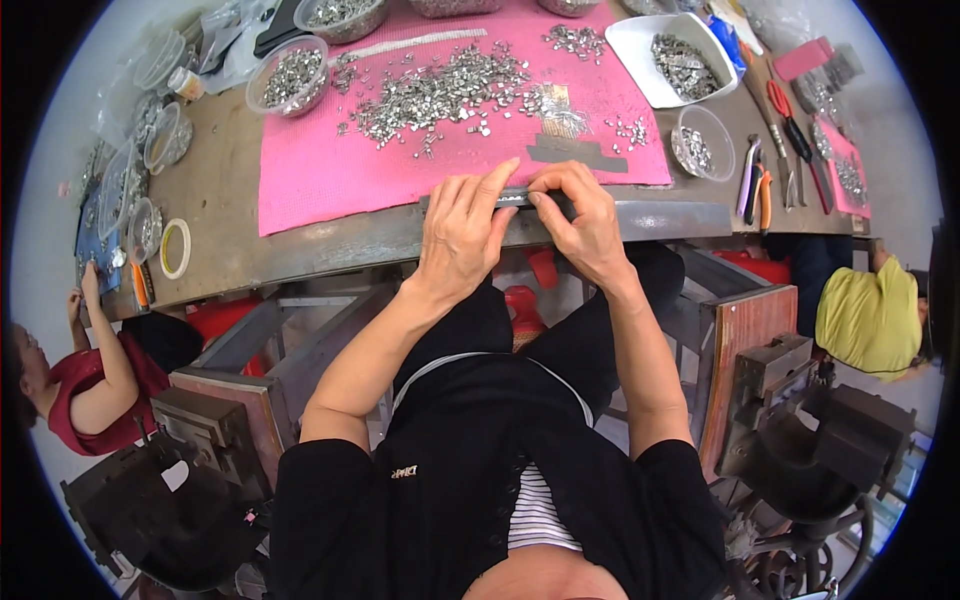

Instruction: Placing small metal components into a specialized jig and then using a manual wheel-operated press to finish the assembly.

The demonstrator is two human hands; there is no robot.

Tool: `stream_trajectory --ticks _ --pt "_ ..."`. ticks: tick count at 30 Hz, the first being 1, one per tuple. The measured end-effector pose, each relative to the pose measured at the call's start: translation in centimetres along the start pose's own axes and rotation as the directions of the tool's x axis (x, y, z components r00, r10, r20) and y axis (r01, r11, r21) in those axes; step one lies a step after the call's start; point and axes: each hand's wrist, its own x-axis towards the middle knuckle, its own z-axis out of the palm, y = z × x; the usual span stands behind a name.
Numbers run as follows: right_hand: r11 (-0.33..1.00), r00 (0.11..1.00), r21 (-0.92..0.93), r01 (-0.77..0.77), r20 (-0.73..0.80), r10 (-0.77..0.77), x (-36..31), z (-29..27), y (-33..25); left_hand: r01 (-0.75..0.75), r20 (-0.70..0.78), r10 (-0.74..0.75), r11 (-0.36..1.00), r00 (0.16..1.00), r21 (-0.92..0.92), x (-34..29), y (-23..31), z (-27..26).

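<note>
At the front edge of the bench, both my hands are at a narrow dark bar (515, 198) with a line of small shiny pieces along its top. My left hand (458, 228) closes around its left part, index finger raised forward and thumb near the middle. My right hand (588, 222) is closed at the right end, thumb and index finger bent toward each other. The fingers hide much of the bar. Beyond it, a pile of small silver metal pieces (440, 95) is spread on a pink mat (310, 180). Flat grey strips (578, 155) lie just past my right hand.
Clear tubs of metal pieces (290, 75) and a white tray (640, 55) surround the mat. At right are pliers (748, 185) and red-handled scissors (790, 120); at left, a tape roll (175, 248). A metal rail (670, 219) edges the bench. Co-workers sit on both sides.
</note>
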Motion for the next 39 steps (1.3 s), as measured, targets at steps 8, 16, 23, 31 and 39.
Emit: stream_trajectory --ticks 8,16,23,31,39 --pt "0.993 0.998 -0.105 0.056 -0.024 -0.059 0.4 0.3 0.0 -0.006 -0.014 0.006 1.000 1.000 -0.009 0.0 -0.1 0.1" --pt "0.886 0.955 -0.362 0.289 0.039 -0.295 0.8 0.3 -0.8 0.006 -0.007 -0.006 1.000 1.000 -0.024 0.3 0.2 -0.4" --pt "0.965 0.983 -0.188 0.184 0.009 -0.186 -0.3 -0.5 0.4 -0.096 0.038 0.096 0.995 0.995 -0.007 2.8 -1.3 -1.6" --pt "0.946 0.950 0.294 -0.139 -0.230 0.211 -1.0 0.2 2.4 -0.224 0.113 0.206 0.958 0.972 0.182 15.2 -9.1 3.5" --pt "0.960 0.957 0.213 -0.184 -0.183 0.224 -0.6 -0.3 2.1 -0.173 0.168 0.129 0.942 0.977 0.286 16.4 -9.7 5.4"
